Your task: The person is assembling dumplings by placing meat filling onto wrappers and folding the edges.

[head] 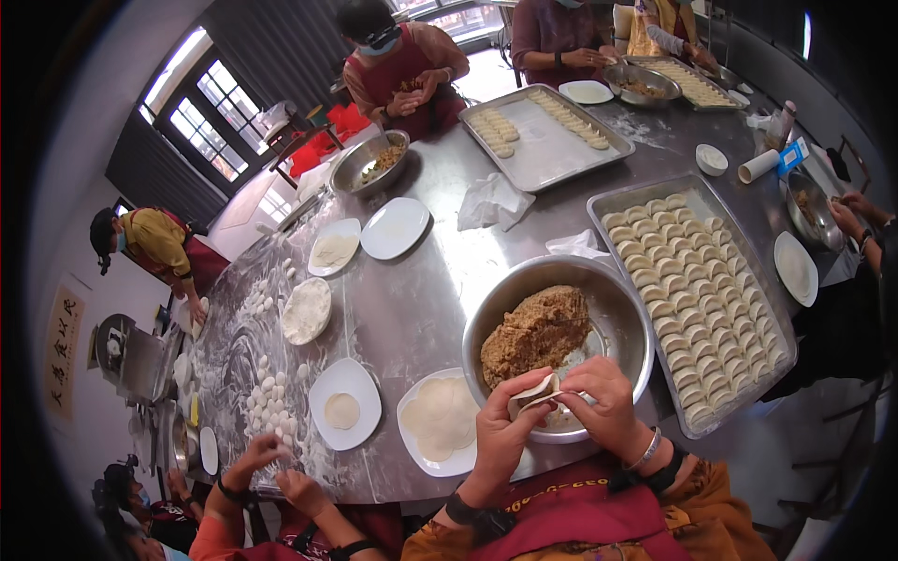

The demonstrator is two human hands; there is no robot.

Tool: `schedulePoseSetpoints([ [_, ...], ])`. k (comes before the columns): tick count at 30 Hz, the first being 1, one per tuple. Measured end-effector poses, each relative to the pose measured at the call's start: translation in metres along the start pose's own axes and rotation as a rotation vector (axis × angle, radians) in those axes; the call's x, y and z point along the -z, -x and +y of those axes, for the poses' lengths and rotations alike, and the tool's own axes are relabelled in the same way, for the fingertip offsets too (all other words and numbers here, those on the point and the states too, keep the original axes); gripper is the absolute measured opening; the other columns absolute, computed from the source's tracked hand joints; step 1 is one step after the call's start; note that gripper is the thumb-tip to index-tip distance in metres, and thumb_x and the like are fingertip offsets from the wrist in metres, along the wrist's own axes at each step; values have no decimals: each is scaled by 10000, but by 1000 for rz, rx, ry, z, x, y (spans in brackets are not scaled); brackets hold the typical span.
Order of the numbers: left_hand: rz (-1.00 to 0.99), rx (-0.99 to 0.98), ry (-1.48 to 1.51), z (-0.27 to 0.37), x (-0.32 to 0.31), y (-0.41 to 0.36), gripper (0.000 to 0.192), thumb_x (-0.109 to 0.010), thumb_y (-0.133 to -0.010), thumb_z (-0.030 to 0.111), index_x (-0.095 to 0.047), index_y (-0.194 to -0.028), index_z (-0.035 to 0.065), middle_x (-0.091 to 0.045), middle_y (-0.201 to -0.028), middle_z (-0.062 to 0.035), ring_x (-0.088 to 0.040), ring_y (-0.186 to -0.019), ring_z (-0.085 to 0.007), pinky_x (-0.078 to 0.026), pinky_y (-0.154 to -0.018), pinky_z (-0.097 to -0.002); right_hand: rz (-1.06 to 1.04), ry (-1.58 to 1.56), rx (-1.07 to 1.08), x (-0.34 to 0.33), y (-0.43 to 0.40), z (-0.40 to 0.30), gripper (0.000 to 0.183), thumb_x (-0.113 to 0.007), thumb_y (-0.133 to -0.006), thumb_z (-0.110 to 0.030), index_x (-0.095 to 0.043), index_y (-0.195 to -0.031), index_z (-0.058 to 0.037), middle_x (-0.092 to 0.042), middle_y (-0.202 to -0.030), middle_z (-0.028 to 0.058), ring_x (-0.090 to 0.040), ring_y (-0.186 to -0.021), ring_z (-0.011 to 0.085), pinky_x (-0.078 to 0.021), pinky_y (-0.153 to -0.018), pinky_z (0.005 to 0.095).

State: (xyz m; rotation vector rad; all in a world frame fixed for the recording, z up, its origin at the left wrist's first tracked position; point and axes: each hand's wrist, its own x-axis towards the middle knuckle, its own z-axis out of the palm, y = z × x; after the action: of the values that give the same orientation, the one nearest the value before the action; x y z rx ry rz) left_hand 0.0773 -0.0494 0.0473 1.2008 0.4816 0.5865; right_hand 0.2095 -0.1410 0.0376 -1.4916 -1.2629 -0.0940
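Between the fingers of my left hand and my right hand is a folded dumpling wrapper, partly joined at its edge, with a little filling showing inside. Both hands hold it over the near rim of a large steel bowl. A mound of brown minced filling fills the bowl's left side. Just left of my left hand, a white plate carries a stack of round wrappers. On my right lies a metal tray with rows of folded dumplings.
Left of me, a co-worker's hands are above floury dough pieces. One wrapper lies on a white plate. A second dumpling tray and another filling bowl stand farther off. A person's hands work at the right edge.
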Motion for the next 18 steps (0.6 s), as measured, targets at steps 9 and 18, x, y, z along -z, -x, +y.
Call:
schedulePoseSetpoints([
  [9, -33, 27, 22, -1, -2, -6, 316, -573, -825, -46, -533, -1133, 11, -551, -1173, -103, -613, -889, -147, -491, -663, -227, 6, -203, -209, -3, 1, 2, 168, -723, -683, -39, -642, -830, -52, -636, -801, 79, -586, -681, 209, -463, -626, 307],
  [18, -1, 9, -17, -1, -2, 3, 263, -570, -860, 6, -525, -1119, -9, -618, -1004, -114, -624, -798, -148, -498, -633, -238, 21, -264, -188, 2, 0, -11, 135, -694, -707, 21, -619, -809, -26, -588, -807, 88, -566, -658, 164, -459, -584, 269],
])
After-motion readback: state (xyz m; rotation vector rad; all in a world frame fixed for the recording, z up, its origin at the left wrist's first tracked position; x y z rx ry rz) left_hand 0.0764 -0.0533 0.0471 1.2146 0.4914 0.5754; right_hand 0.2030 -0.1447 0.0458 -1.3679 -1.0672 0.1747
